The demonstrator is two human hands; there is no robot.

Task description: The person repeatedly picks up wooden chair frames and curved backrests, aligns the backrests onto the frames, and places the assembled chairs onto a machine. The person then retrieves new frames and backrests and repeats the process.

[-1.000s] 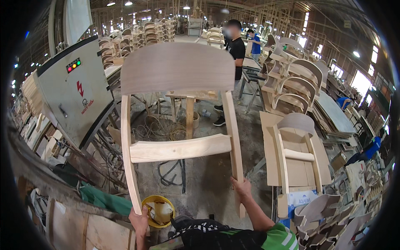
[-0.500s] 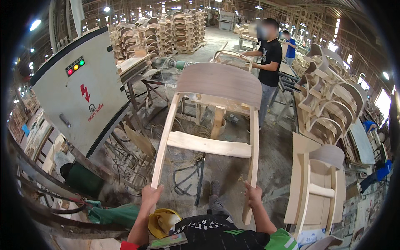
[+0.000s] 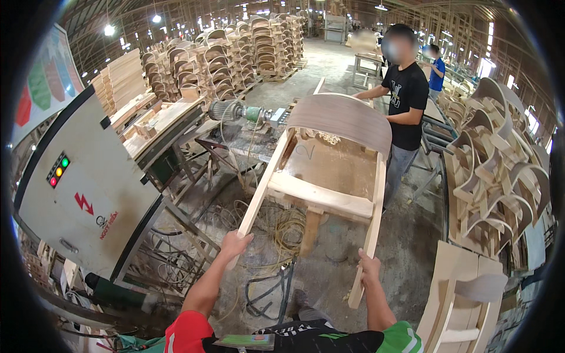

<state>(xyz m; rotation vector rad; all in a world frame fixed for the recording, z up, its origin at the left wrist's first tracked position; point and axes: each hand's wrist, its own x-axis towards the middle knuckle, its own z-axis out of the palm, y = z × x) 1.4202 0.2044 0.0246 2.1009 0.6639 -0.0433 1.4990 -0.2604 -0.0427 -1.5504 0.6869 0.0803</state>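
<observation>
Between my two hands is a wooden chair back frame [image 3: 341, 120], with a curved brown top rail, two pale legs and a pale crossbar [image 3: 321, 196]. My left hand [image 3: 236, 244] is closed around the lower part of its left leg. On the other leg, near its bottom end, my right hand [image 3: 369, 266] grips in the same way. The frame is tilted, top rail away from me, in front of a brown board [image 3: 338, 167] with pale shavings on it. That board's far part is hidden behind the top rail.
A co-worker in a black shirt [image 3: 406, 97] stands just beyond the frame. On the left are a grey electrical cabinet [image 3: 88, 188] and a motor [image 3: 226, 110]. Hoses [image 3: 288, 226] lie on the floor. Stacked chair parts [image 3: 494, 159] rise on the right; another frame [image 3: 479, 288] leans nearby.
The chair frame has moved forward, over the brown board, and its top rail now covers most of what the co-worker handles. Both hands keep their grip. My view has shifted.
</observation>
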